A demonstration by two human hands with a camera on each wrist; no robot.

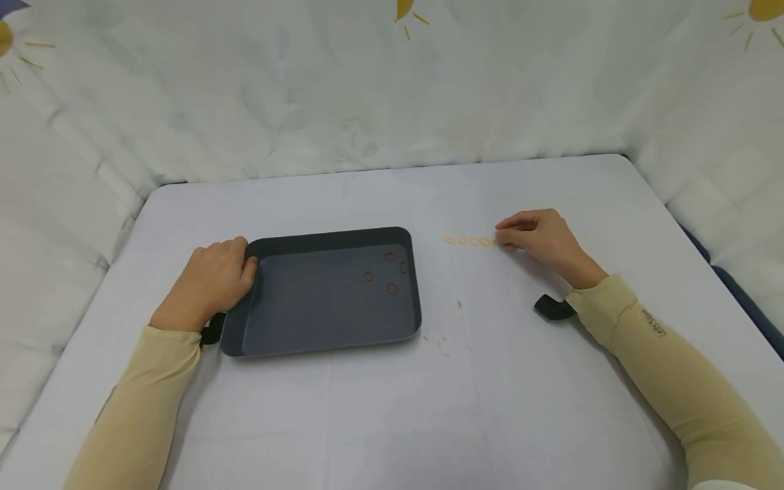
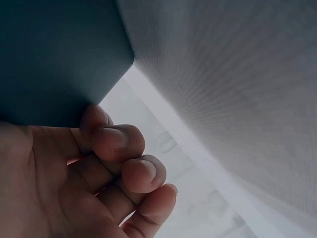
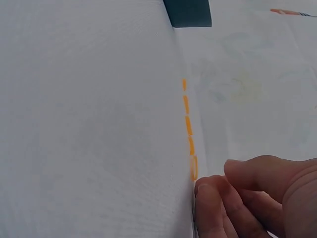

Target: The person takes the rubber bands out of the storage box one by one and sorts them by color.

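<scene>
Orange rubber bands (image 1: pixel 468 241) lie in a short, neat row on the pale desk (image 1: pixel 343 422), just right of a dark grey tray (image 1: pixel 416 286), with the person's right hand (image 1: pixel 539 238) at the row's right end. Its fingers (image 3: pixel 213 203) are curled and bunched close at the nearest band, as the right wrist view shows; whether they pinch it or merely touch it cannot be told. The bands sit end to end, apart from one another, a layout that reads as deliberate sorting by colour. Inside the tray, four red rubber bands (image 1: pixel 389 272) are scattered loosely near its right wall, kept apart from the orange ones outside. The left hand (image 1: pixel 211 282) rests at the tray's near-left corner, fingers (image 2: pixel 124 144) curled against the rim's outer edge in the left wrist view, apparently to steady the tray so it does not slide on the smooth cover. Both arms wear beige sleeves (image 1: pixel 686 381), and a black strap (image 1: pixel 554 307) shows at the right wrist, where the camera is worn. A few faint specks (image 1: pixel 444 340) mark the desk in front of the tray's right corner. Behind the desk hangs a white cloth backdrop (image 1: pixel 367 88) printed with pale leaves and yellow suns.
</scene>
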